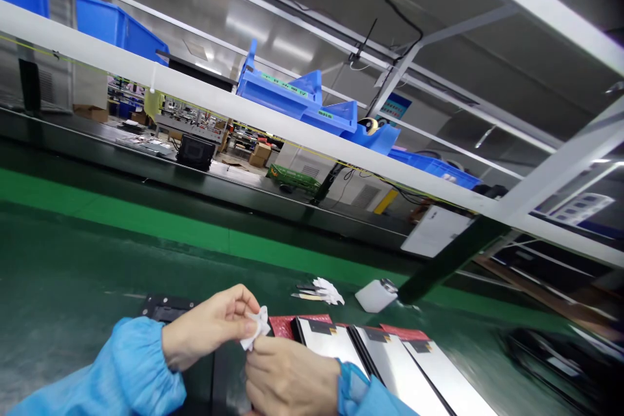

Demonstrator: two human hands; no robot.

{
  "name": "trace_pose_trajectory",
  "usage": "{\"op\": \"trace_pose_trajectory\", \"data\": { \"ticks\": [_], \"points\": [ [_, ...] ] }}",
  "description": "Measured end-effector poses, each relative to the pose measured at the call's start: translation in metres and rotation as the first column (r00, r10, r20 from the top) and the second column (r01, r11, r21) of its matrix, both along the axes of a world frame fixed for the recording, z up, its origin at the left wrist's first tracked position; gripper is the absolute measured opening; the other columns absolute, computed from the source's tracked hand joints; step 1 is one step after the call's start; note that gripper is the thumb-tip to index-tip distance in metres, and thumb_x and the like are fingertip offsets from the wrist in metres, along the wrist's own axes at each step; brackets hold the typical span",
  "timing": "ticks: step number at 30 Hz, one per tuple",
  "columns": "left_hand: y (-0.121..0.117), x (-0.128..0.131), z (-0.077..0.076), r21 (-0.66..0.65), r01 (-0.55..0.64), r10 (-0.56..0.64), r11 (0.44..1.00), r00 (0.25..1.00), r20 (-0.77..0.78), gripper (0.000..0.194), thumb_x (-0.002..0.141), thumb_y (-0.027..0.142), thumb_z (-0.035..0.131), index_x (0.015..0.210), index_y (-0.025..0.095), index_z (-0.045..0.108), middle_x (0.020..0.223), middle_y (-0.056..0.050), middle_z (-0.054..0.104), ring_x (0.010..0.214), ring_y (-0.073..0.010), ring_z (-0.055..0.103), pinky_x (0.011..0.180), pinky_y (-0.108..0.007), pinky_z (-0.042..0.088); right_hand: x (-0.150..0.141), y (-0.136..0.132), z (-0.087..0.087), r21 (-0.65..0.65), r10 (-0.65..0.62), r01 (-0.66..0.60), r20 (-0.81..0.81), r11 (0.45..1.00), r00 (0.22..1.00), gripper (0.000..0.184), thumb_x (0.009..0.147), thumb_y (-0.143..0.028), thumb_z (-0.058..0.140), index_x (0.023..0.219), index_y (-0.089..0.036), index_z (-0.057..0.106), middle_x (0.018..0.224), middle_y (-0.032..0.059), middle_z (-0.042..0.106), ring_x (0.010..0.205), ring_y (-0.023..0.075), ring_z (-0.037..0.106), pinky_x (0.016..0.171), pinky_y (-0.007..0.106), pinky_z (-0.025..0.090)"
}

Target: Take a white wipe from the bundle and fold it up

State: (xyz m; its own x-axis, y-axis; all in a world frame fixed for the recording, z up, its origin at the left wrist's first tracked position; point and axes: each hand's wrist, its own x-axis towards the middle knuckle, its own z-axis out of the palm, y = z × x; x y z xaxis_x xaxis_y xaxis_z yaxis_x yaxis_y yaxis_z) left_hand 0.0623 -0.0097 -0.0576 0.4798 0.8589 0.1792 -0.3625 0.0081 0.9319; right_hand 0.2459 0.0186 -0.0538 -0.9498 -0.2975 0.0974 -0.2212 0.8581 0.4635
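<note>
A small crumpled white wipe is pinched between the thumb and fingers of my left hand. Just below and to the right, my right hand is closed, its thumb side gripping the lower edge of the same wipe. Both wrists come out of light blue elastic sleeves. Under my hands lies a dark flat piece, mostly covered by them. Right beside my right hand, several flat white panels with black edges lie in a row on red bubble wrap.
Past the panels on the green table stand a white bottle and a pile of white wipes beside thin tools. A black coiled bundle sits at right. Overhead runs a white shelf rail with blue bins.
</note>
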Motion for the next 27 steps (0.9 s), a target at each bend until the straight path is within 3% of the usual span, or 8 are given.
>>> {"op": "trace_pose_trajectory", "data": {
  "ticks": [4, 7, 10, 12, 17, 20, 23, 27],
  "points": [
    [-0.003, -0.008, 0.015, 0.115, 0.048, -0.039, 0.992, 0.996, -0.074, 0.023, 0.079, 0.024, 0.067, 0.096, 0.012, 0.058, 0.086, -0.003, 0.057, 0.078, -0.0132, 0.050, 0.074, -0.025, 0.038, -0.002, 0.001, 0.002, -0.021, 0.020, -0.020, -0.027, 1.000, 0.999, 0.046, 0.092, -0.044, 0.049, 0.055, -0.018, 0.050, 0.052, 0.0000, 0.045, 0.048, 0.0135, 0.035, 0.052, 0.030, 0.031],
    [-0.010, -0.008, 0.021, 0.248, -0.043, 0.109, 0.968, 0.960, -0.260, 0.017, 0.083, 0.028, 0.062, 0.092, 0.013, 0.061, 0.081, -0.002, 0.059, 0.072, -0.0128, 0.050, 0.067, -0.024, 0.037, -0.002, 0.002, -0.001, -0.007, 0.042, -0.042, -0.008, 0.999, 0.999, 0.046, 0.093, -0.042, 0.049, 0.054, -0.017, 0.051, 0.050, -0.0001, 0.045, 0.047, 0.0137, 0.035, 0.053, 0.030, 0.032],
    [-0.013, -0.004, 0.017, 0.336, -0.102, 0.230, 0.936, 0.901, -0.368, 0.015, 0.085, 0.029, 0.060, 0.090, 0.015, 0.063, 0.080, 0.000, 0.060, 0.072, -0.0130, 0.049, 0.066, -0.024, 0.037, -0.002, 0.002, -0.003, 0.030, 0.042, -0.043, 0.050, 0.999, 0.998, 0.044, 0.094, -0.038, 0.048, 0.055, -0.017, 0.053, 0.049, 0.0002, 0.045, 0.047, 0.0143, 0.035, 0.055, 0.031, 0.033],
    [-0.011, -0.001, 0.012, 0.290, -0.102, 0.203, 0.952, 0.917, -0.344, 0.015, 0.085, 0.029, 0.059, 0.091, 0.015, 0.062, 0.081, 0.000, 0.059, 0.074, -0.0134, 0.050, 0.069, -0.024, 0.037, -0.003, 0.000, -0.002, 0.041, 0.034, -0.038, 0.082, 0.998, 0.996, 0.042, 0.093, -0.037, 0.049, 0.057, -0.017, 0.054, 0.050, 0.0003, 0.045, 0.048, 0.0145, 0.036, 0.054, 0.031, 0.032],
    [0.000, -0.003, 0.010, 0.033, -0.040, 0.044, 0.999, 0.993, -0.110, 0.024, 0.079, 0.033, 0.067, 0.087, 0.013, 0.058, 0.080, 0.000, 0.056, 0.074, -0.0126, 0.048, 0.071, -0.023, 0.036, -0.005, -0.003, 0.005, 0.032, 0.005, -0.007, 0.044, 0.999, 0.999, 0.042, 0.093, -0.041, 0.050, 0.058, -0.017, 0.052, 0.053, 0.0005, 0.047, 0.049, 0.0136, 0.036, 0.054, 0.030, 0.030],
    [-0.001, -0.008, 0.015, 0.070, -0.039, 0.048, 0.997, 0.990, -0.129, 0.023, 0.082, 0.034, 0.062, 0.083, 0.012, 0.058, 0.074, 0.000, 0.054, 0.069, -0.0120, 0.045, 0.067, -0.023, 0.036, -0.003, -0.001, 0.007, 0.018, -0.013, 0.013, 0.015, 1.000, 1.000, 0.045, 0.093, -0.044, 0.048, 0.057, -0.017, 0.050, 0.053, 0.0003, 0.047, 0.048, 0.0130, 0.034, 0.054, 0.030, 0.031],
    [-0.009, -0.006, 0.018, 0.216, -0.107, 0.157, 0.971, 0.961, -0.228, 0.017, 0.087, 0.030, 0.055, 0.085, 0.013, 0.058, 0.077, -0.001, 0.055, 0.071, -0.0137, 0.048, 0.067, -0.024, 0.037, -0.001, 0.002, 0.003, 0.003, -0.039, 0.039, 0.000, 0.999, 0.999, 0.051, 0.094, -0.050, 0.042, 0.055, -0.018, 0.049, 0.051, 0.0000, 0.046, 0.046, 0.0126, 0.033, 0.053, 0.031, 0.030],
    [-0.020, 0.003, 0.017, 0.415, -0.279, 0.423, 0.866, 0.851, -0.311, 0.010, 0.089, 0.023, 0.050, 0.088, 0.017, 0.057, 0.084, -0.001, 0.054, 0.076, -0.0142, 0.050, 0.069, -0.024, 0.038, 0.002, 0.007, -0.004, 0.010, -0.137, 0.137, -0.038, 0.990, 0.990, 0.058, 0.093, -0.058, 0.034, 0.056, -0.016, 0.052, 0.050, 0.0017, 0.048, 0.047, 0.0150, 0.040, 0.050, 0.032, 0.029]
  ]
}}
